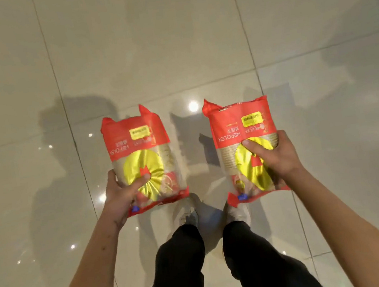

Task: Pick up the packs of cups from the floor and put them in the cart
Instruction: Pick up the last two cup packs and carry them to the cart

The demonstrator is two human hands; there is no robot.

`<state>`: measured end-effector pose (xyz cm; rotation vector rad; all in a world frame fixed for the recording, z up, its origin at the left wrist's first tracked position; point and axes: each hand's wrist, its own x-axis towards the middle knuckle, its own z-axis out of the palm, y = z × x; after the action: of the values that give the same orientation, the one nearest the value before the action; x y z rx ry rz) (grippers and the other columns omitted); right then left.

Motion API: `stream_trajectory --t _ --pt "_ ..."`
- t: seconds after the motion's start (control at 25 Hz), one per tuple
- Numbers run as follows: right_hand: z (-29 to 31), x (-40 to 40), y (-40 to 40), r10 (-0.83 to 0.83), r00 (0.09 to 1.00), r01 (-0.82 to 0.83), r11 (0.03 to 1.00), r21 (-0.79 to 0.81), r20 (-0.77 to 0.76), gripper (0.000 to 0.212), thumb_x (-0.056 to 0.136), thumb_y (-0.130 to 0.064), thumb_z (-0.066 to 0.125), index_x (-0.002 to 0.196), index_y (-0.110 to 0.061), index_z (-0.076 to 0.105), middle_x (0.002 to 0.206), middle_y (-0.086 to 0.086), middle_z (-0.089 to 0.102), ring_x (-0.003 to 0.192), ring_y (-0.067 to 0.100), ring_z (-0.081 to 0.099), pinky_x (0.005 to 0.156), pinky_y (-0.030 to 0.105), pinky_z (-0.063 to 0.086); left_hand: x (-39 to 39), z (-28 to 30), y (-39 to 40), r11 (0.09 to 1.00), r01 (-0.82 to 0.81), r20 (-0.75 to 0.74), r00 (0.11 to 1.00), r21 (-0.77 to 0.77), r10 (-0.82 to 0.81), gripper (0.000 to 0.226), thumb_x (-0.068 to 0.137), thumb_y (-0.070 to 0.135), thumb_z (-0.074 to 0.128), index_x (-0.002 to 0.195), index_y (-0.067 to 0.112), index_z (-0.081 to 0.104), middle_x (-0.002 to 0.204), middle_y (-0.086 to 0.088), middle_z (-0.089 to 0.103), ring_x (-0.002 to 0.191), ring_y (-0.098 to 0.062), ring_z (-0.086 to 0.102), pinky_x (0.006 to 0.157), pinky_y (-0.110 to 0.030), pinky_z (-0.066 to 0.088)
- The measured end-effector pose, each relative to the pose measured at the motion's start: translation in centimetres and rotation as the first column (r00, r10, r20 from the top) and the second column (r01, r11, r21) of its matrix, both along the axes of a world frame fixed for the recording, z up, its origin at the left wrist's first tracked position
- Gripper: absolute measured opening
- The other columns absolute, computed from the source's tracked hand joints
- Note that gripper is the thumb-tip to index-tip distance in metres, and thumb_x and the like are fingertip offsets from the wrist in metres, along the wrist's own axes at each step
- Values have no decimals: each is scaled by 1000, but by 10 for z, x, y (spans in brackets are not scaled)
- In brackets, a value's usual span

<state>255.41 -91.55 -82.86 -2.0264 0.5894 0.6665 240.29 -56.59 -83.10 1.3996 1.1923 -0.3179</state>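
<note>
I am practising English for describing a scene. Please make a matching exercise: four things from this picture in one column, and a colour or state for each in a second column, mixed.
Things:
1. left hand
2. right hand
3. floor tiles
4. trousers

Descriptions:
A. black
B. glossy, pale
C. grips the pack of cups nearer the left edge
D. grips the pack of cups nearer the right edge

Pairs: 1-C, 2-D, 3-B, 4-A
</note>
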Motion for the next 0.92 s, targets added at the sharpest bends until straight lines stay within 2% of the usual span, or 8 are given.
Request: stream_trajectory --t 0.08,0.2,0.36,0.48,0.56,0.68,0.8,0.92 --pt "65 1 9 -90 995 88 995 43 42 59 65 -42 94 108 -24 57 100 -5 73 86 10 72 68 26 55 18 62 -5 996 89 67 994 21 -90 74 64 18 94 123 18 49 109 -4 72 90 -20 76 67 -35 63" --pt "183 7 11 -193 975 183 978 101 108 60 61 -46 95 103 -28 56 100 -4 73 87 13 74 75 33 60 53 174 -17 972 229 169 957 61 -236 81 57 29 99 122 22 50 109 -2 73 93 -18 75 75 -38 62" --pt "354 -2 -1 -301 930 282 952 116 211 60 57 -49 96 98 -29 57 100 -1 74 87 17 74 80 42 62 80 340 -42 951 299 304 902 73 -307 74 63 12 94 123 20 51 111 -1 72 97 -17 73 76 -30 60" --pt "470 -23 -20 -380 874 363 925 114 304 57 58 -49 95 97 -29 58 98 -1 74 86 19 74 79 43 61 91 450 -67 930 355 412 837 92 -360 71 64 12 94 119 25 53 108 3 73 94 -12 73 73 -26 59" --pt "543 -46 -39 -464 812 449 884 131 354 66 53 -58 94 102 -31 59 97 -4 75 86 19 75 80 49 62 96 519 -81 898 423 476 769 122 -427 68 63 13 95 116 27 54 103 6 74 92 -12 73 71 -25 59" --pt "637 -93 -66 -582 675 573 801 174 453 67 57 -56 93 108 -31 58 101 -3 74 89 20 74 83 51 61 101 614 -109 838 524 579 641 150 -504 67 64 15 95 116 25 54 103 5 74 91 -12 74 74 -28 60" --pt "697 -147 -86 -658 566 665 721 196 496 65 59 -53 93 108 -31 57 102 -3 72 89 20 72 85 49 61 91 673 -143 782 605 646 537 154 -543 68 63 17 96 116 27 55 105 4 74 93 -14 74 79 -36 62" --pt "744 -210 -108 -720 440 719 640 270 536 80 50 -64 92 114 -30 59 104 -3 74 90 21 75 83 50 62 60 716 -181 689 702 690 408 181 -597 69 60 18 97 115 25 56 104 3 76 95 -18 74 79 -39 62"
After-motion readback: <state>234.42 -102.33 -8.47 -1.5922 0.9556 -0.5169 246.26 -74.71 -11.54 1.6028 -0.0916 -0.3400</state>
